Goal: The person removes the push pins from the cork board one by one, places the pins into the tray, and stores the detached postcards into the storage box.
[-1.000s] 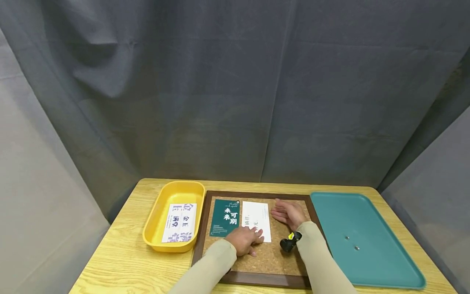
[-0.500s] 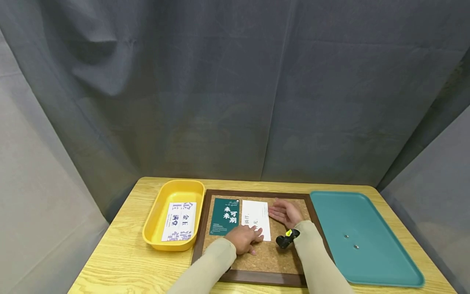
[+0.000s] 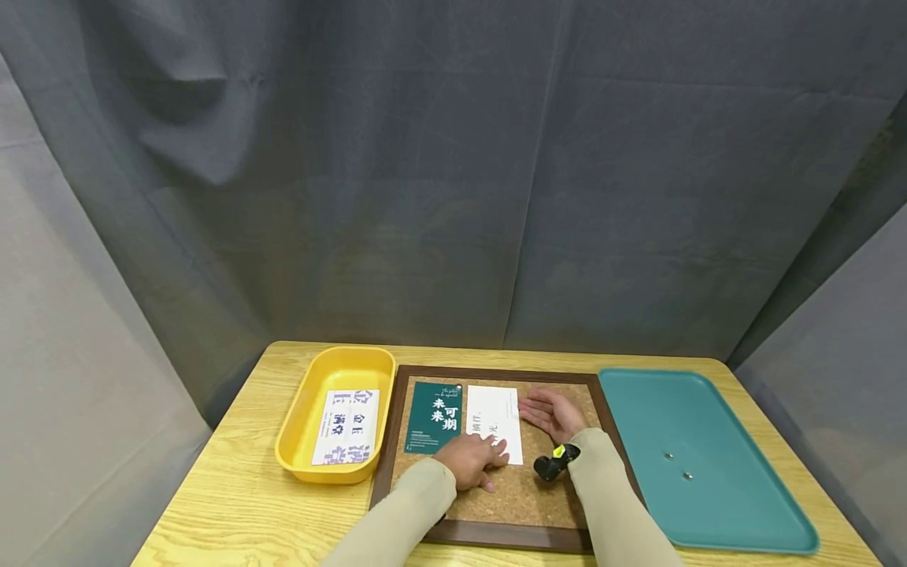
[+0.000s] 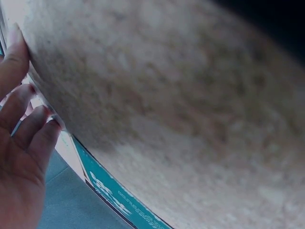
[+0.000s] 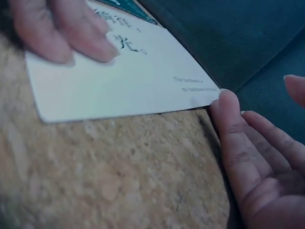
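Observation:
On the corkboard [image 3: 517, 504] lies a white card [image 3: 497, 408] printed with dark characters, to the right of a dark green card [image 3: 434, 421]. My left hand [image 3: 470, 462] rests palm-down over the lower part of the white card, fingertips on its surface. Beside that card's right edge is my right hand [image 3: 556, 413], its fingers extended to the left. In the right wrist view a fingertip of the right hand [image 5: 252, 157] touches a corner of the white card [image 5: 114, 86], and the thumb stands apart. A small pin [image 3: 459, 387] sits at the green card's top right corner.
A yellow tray [image 3: 289, 445] on the left holds a white card [image 3: 347, 429] with purple characters. To the right, a teal tray [image 3: 723, 441] carries two small metallic pins [image 3: 687, 476]. The corkboard's brown frame [image 3: 506, 535] surrounds the cork; a grey curtain [image 3: 425, 197] hangs behind the table.
My right hand has shifted slightly left toward the white card's edge and then stayed nearly still. My left hand keeps its place on the card.

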The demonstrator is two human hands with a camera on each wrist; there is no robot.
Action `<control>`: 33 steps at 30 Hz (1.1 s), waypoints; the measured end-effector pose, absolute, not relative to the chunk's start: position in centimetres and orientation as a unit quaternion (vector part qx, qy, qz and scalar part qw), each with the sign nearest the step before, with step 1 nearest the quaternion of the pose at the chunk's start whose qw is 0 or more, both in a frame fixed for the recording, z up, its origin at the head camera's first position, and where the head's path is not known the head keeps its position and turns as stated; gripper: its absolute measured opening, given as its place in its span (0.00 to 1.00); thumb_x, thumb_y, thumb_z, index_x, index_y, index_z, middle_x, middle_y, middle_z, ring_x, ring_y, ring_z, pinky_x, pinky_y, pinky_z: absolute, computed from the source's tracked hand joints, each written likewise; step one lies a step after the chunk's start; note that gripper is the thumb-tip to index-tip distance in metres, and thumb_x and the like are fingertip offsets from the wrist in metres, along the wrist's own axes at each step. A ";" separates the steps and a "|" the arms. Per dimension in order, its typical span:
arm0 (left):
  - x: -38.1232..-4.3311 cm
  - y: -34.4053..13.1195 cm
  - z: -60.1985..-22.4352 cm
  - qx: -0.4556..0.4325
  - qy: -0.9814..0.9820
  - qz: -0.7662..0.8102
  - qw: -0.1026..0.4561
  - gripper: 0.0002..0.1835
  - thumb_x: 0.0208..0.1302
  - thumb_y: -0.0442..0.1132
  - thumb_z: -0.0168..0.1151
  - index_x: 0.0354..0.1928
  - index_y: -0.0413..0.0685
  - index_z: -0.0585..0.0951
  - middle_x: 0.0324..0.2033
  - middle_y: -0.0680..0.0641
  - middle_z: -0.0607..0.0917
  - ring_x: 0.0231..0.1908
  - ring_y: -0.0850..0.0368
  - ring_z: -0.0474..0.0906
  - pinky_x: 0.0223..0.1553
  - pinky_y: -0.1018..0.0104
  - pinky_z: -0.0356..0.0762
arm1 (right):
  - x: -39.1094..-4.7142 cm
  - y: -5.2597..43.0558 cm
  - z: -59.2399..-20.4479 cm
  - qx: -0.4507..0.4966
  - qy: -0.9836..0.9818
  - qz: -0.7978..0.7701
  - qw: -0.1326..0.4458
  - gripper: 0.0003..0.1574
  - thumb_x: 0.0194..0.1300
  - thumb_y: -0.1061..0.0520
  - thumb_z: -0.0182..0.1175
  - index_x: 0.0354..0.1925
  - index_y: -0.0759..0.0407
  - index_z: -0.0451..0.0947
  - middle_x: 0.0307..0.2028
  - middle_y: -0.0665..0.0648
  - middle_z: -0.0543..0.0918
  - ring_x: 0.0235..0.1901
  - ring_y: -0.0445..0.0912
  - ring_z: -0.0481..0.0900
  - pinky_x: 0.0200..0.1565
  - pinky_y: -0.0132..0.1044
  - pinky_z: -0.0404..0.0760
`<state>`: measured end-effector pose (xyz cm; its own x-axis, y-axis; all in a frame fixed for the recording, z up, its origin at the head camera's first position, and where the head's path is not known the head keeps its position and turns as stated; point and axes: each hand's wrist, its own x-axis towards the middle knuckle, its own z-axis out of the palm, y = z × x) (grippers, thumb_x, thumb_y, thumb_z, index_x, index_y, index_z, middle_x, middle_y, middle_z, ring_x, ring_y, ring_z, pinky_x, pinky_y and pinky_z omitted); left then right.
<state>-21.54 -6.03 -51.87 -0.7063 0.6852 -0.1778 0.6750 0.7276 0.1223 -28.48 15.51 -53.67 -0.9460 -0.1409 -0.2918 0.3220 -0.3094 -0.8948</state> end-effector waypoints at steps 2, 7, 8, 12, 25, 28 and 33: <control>-21.6 -6.0 -51.9 0.369 0.923 0.023 0.106 0.35 0.53 0.55 0.63 0.66 0.63 0.73 0.68 0.56 0.68 0.66 0.58 0.65 0.64 0.64 0.65 | -28.5 15.5 -53.5 0.064 0.587 -0.795 0.143 0.29 0.74 0.60 0.45 0.64 0.81 0.57 0.51 0.72 0.79 0.46 0.51 0.83 0.53 0.42 0.80; -21.6 -5.9 -51.8 0.371 0.922 0.020 0.104 0.35 0.53 0.55 0.64 0.66 0.64 0.73 0.68 0.57 0.68 0.66 0.58 0.66 0.64 0.64 0.66 | -28.6 15.2 -53.3 0.050 0.625 -0.769 0.125 0.26 0.74 0.61 0.47 0.61 0.82 0.62 0.53 0.73 0.78 0.46 0.51 0.84 0.50 0.39 0.82; -21.6 -5.9 -51.8 0.371 0.923 0.020 0.103 0.35 0.52 0.55 0.64 0.66 0.64 0.73 0.67 0.57 0.68 0.66 0.58 0.66 0.64 0.65 0.66 | -28.6 15.1 -53.2 0.048 0.633 -0.763 0.121 0.26 0.74 0.61 0.47 0.60 0.82 0.63 0.53 0.73 0.78 0.46 0.51 0.84 0.50 0.39 0.82; -21.7 -5.9 -51.8 0.376 0.921 0.018 0.098 0.35 0.52 0.55 0.64 0.66 0.64 0.73 0.67 0.56 0.69 0.66 0.58 0.66 0.64 0.65 0.66 | -28.8 14.7 -53.4 0.049 0.657 -0.747 0.094 0.23 0.71 0.65 0.50 0.56 0.83 0.66 0.46 0.71 0.82 0.42 0.48 0.85 0.47 0.37 0.83; -21.6 -6.0 -51.7 0.377 0.921 0.014 0.094 0.34 0.52 0.55 0.64 0.65 0.64 0.74 0.67 0.57 0.69 0.65 0.58 0.67 0.63 0.64 0.67 | -29.2 13.8 -54.2 0.067 0.702 -0.705 0.075 0.17 0.65 0.69 0.56 0.48 0.83 0.72 0.33 0.64 0.84 0.30 0.44 0.83 0.35 0.33 0.85; -21.5 -6.0 -51.6 0.375 0.922 0.016 0.095 0.34 0.52 0.55 0.64 0.65 0.65 0.74 0.67 0.57 0.69 0.65 0.58 0.67 0.63 0.64 0.67 | -29.2 13.6 -54.2 0.073 0.723 -0.683 0.071 0.16 0.64 0.68 0.58 0.46 0.82 0.75 0.31 0.61 0.84 0.27 0.42 0.83 0.32 0.31 0.84; -21.4 -6.1 -51.7 0.376 0.922 0.018 0.092 0.34 0.51 0.56 0.63 0.65 0.65 0.74 0.67 0.56 0.69 0.65 0.57 0.67 0.63 0.64 0.68 | -29.2 13.1 -54.1 0.092 0.751 -0.649 0.078 0.13 0.60 0.67 0.63 0.42 0.78 0.79 0.28 0.58 0.85 0.24 0.41 0.83 0.29 0.31 0.84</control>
<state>-21.43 -6.11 -51.74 -0.6996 0.6973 -0.1562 0.6907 0.7159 0.1021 -29.20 13.11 -54.06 -0.9709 0.0360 -0.2369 0.2397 0.1417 -0.9605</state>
